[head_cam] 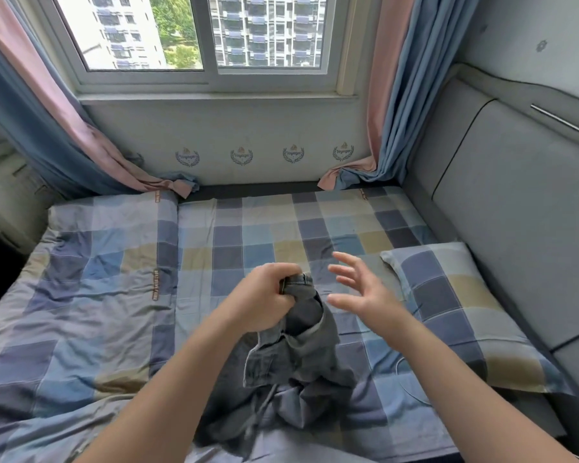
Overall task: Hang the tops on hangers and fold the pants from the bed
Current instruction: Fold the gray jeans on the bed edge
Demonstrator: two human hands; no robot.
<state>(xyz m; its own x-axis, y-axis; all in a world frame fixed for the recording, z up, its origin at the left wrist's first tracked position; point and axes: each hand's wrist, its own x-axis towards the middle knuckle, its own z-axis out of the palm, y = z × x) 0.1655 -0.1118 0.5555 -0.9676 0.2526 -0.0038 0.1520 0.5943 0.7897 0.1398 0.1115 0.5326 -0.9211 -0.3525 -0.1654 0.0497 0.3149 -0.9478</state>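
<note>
Left hand [264,297] grips the waistband of the grey jeans [298,355], which hang bunched over the bed's [248,228] near edge. Right hand [358,292] hovers beside them, fingers spread, holding nothing. It should take the opposite waistband corner, so the legs shake straight before folding.

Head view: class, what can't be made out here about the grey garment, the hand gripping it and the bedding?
Head view only.
Grey garment: bunched on itself, hiding its full shape and length.
Left hand: fingertips buried in the fabric it grips.
Quilt label: lettering too small to read.
</note>
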